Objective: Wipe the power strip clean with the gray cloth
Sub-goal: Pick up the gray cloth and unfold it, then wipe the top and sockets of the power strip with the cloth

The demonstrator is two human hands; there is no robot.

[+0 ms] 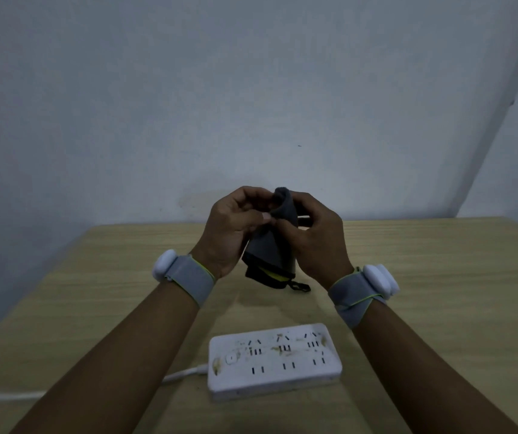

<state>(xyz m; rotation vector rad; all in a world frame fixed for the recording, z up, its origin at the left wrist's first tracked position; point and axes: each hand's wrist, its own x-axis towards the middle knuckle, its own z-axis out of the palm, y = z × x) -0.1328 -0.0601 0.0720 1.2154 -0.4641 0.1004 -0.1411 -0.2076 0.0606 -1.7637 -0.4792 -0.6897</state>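
Observation:
A gray cloth [270,252] with a black edge, a yellow patch and a small loop hangs in the air between both hands, above the table. My left hand [235,227] pinches its upper fold from the left, and my right hand [314,239] grips it from the right. The white power strip [273,361] lies flat on the table in front of the hands, nearer to me. Brown smears mark its top face around the sockets and at both ends. Neither hand touches the strip.
The wooden table [423,292] meets a pale wall at its far edge. The strip's white cord [185,372] runs off to the left along the table's near side. Both wrists wear gray bands with white pods.

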